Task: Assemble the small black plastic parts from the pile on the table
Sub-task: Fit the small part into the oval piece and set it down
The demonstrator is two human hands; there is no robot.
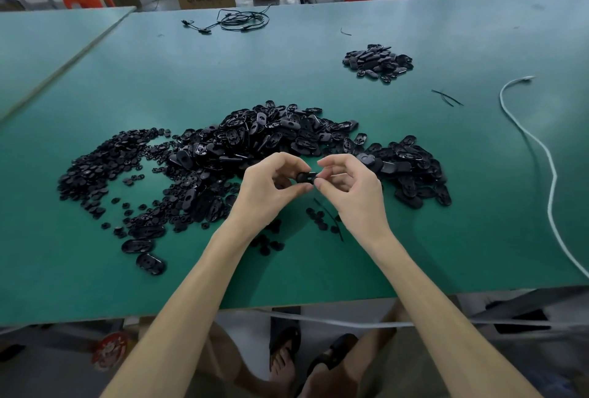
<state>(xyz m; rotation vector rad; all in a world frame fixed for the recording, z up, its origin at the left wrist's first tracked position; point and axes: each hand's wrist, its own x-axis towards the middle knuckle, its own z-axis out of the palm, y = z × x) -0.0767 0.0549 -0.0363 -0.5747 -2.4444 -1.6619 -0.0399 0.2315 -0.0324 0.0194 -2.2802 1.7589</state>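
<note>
- Currently, left hand [271, 179] and right hand [347, 182] pinch one black part [306, 177] between their fingertips.
- Part is held above the green table [446, 238], just in front of the pile [248, 142].

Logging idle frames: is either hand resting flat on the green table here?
No: the left hand and right hand are both raised over the table, pinching one small black part between them.

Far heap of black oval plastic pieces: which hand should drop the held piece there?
Right, probably: left hand and right hand both pinch the black piece, but the heap lies to the right.
</note>
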